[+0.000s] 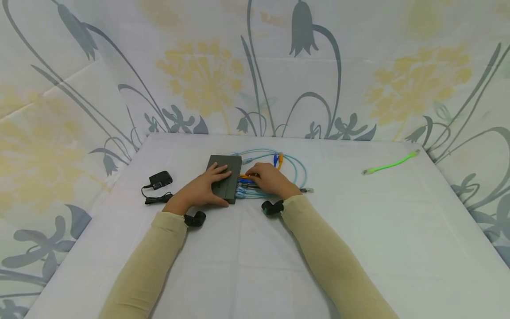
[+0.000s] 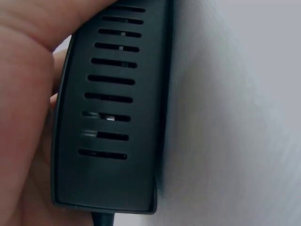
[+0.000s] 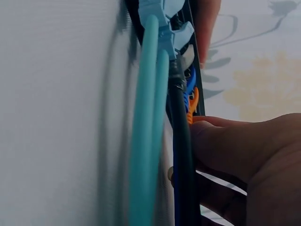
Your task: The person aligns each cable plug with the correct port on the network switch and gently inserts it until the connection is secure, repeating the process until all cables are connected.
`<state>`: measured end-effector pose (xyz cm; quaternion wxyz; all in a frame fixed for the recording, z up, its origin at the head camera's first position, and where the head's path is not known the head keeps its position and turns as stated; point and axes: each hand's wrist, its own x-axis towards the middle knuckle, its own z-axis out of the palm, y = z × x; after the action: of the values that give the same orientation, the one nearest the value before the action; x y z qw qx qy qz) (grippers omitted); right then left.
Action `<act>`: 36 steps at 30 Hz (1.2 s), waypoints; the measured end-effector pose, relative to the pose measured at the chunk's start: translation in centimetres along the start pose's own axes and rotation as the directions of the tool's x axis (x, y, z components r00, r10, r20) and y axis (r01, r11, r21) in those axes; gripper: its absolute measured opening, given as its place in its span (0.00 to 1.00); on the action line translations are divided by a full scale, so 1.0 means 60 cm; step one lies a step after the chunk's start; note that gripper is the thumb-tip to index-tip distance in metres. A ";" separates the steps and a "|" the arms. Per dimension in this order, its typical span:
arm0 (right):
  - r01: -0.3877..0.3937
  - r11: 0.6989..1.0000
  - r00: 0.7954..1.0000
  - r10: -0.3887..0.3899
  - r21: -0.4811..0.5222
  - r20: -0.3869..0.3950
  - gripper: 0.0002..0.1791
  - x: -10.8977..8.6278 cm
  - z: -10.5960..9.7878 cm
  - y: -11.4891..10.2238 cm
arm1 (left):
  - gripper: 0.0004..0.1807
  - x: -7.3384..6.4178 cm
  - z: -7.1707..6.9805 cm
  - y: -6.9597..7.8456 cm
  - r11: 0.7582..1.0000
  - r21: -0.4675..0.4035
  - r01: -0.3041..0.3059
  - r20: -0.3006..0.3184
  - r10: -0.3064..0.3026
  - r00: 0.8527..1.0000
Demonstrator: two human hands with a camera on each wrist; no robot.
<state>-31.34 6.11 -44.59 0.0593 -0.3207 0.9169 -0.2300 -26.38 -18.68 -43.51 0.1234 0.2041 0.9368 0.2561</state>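
Observation:
A black network switch sits on the table, its vented end facing the left wrist camera. My left hand holds it, fingers spread across the top and thumb at the near end. My right hand is at the port side, pinching an orange network cable near its plug. Beside that cable, a blue cable, a black cable and two light-blue cables run into the ports. My right fingers partly hide the orange cable.
A black power adapter with a bundled cord lies left of the switch. Light-blue cable loops curve behind my right hand. Far right on the white table lies a short green cable. A patterned cloth hangs behind.

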 end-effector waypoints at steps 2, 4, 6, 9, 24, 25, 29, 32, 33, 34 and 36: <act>0.003 1.000 1.000 -0.003 0.001 0.007 0.16 -0.002 -0.004 0.001 | 0.56 0.000 0.000 0.000 1.000 0.000 -0.001 0.000 0.001 1.000; 0.004 1.000 1.000 -0.004 0.000 0.011 0.16 -0.004 -0.007 0.003 | 0.56 0.001 0.001 0.000 1.000 -0.003 0.001 0.000 -0.001 1.000; 0.004 1.000 1.000 -0.004 0.002 0.016 0.16 -0.006 -0.010 0.004 | 0.55 0.002 0.000 0.000 1.000 -0.006 0.001 -0.001 -0.001 1.000; -0.008 1.000 1.000 0.007 0.016 0.027 0.16 -0.009 -0.017 0.005 | 0.55 0.002 0.000 0.000 1.000 -0.004 -0.002 -0.001 0.002 1.000; -0.077 0.992 0.997 0.075 0.103 0.024 0.15 -0.031 -0.048 0.023 | 0.56 -0.001 -0.001 0.005 1.000 -0.002 -0.014 -0.005 0.014 1.000; -0.062 0.993 0.998 0.061 0.097 0.014 0.15 -0.033 -0.050 0.025 | 0.56 -0.002 -0.001 0.005 1.000 -0.001 -0.016 -0.007 0.016 1.000; -0.036 0.996 0.999 0.038 0.079 -0.014 0.14 -0.040 -0.059 0.034 | 0.56 -0.002 0.001 0.002 1.000 -0.004 -0.014 -0.011 0.014 1.000; -0.050 0.995 0.998 0.053 0.085 -0.029 0.14 -0.044 -0.066 0.040 | 0.56 -0.001 0.003 -0.001 1.000 -0.009 -0.014 -0.009 0.014 1.000; -0.060 0.994 0.997 0.064 0.092 -0.035 0.14 -0.046 -0.068 0.041 | 0.56 0.000 0.004 -0.002 1.000 -0.013 -0.014 -0.009 0.014 1.000; -0.070 0.993 0.997 0.074 0.095 -0.039 0.14 -0.048 -0.070 0.044 | 0.56 0.000 0.004 -0.002 1.000 -0.014 -0.015 -0.009 0.015 1.000; -0.088 0.990 0.995 0.093 0.108 -0.042 0.14 -0.051 -0.075 0.049 | 0.56 0.001 0.005 -0.003 1.000 -0.016 -0.018 -0.009 0.018 1.000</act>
<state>-31.72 11.78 -42.07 0.0652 -0.2698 0.9181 -0.2829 -26.38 -18.66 -43.85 0.1185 0.2102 0.9333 0.2659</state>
